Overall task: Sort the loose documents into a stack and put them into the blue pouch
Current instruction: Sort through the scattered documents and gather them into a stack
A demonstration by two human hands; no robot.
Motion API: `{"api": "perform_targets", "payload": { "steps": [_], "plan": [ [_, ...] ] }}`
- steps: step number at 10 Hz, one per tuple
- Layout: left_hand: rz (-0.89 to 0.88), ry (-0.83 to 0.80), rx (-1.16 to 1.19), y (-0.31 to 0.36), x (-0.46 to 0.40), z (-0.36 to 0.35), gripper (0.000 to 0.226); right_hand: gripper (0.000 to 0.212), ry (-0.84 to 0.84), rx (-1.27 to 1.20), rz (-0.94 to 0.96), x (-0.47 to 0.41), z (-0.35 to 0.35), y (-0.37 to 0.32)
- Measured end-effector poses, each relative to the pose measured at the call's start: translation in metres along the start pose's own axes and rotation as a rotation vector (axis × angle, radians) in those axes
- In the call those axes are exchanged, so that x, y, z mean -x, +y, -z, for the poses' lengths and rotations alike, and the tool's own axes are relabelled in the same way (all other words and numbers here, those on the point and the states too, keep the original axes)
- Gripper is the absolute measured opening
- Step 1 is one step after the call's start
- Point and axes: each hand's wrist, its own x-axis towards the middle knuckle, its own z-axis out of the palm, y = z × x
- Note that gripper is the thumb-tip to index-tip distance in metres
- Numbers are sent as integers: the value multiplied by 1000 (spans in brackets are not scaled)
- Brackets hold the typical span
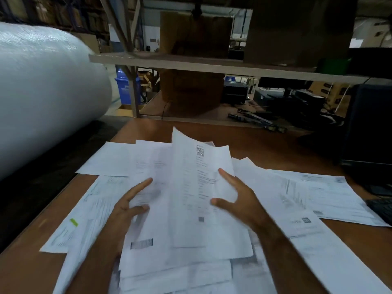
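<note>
Both hands hold a raised sheaf of white printed sheets (197, 187) above scattered white paper documents (314, 200) on the brown wooden table (275, 145): the left hand (129, 200) pinches its left edge, and the right hand (237, 198), fingers spread wide, steadies its right. A big white bubble-wrap roll (42, 92) lies far left, and a dark computer tower (369, 128) stands far right.

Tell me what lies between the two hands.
In the head view, white printed sheets fill the gap between the left hand and right hand, the topmost bearing a QR code.

Brown wooden table (265, 145), and it's pretty much buried in loose printed sheets (331, 194). They're fanned out left of the left hand, under both hands, and way out past the right hand. One sheet (61, 232) left of the left hand has a green highlighter mark. A black keyboard corner (381, 209) sits far right of the right hand.
</note>
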Motion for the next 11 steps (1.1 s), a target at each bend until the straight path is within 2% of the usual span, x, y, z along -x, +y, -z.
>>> {"api": "perform_targets", "payload": {
  "steps": [1, 2, 3, 4, 5, 6, 7, 8, 9, 10, 11],
  "plan": [
    [153, -96, 321, -3, 8, -4, 59, 85, -12, -26, 1, -1, -19, 3],
    [204, -203, 518, -18, -1, 46, 46, 83, -73, -110, -29, -6, -27, -2],
    [-181, -355, 658, -24, -5, 34, 60, 79, -103, -159, -28, -10, -42, -12],
    [-134, -41, 59, 2, -4, 6, 58, 74, 12, -65, 39, -12, -61, -16],
    [-46, 19, 24, -12, 6, -8, 53, 73, 47, -10, 9, -13, -57, -18],
    [7, 101, 131, -20, -2, 6, 46, 67, 41, 161, -108, -14, -37, 0],
    [33, 168, 192, -25, 3, 6, 48, 80, -3, 494, -221, -19, -22, 18],
    [49, 230, 225, -20, 3, 4, 48, 101, 29, 551, -461, -27, -22, 12],
    [52, 211, 250, -23, 5, 4, 47, 115, 17, 553, -519, -40, -28, 5],
    [57, 207, 237, -23, 5, 4, 45, 117, -8, 423, -555, -56, -28, 4],
    [69, 182, 231, -25, 4, 4, 42, 97, 101, 243, -501, -59, -22, 10]
  ]
}}
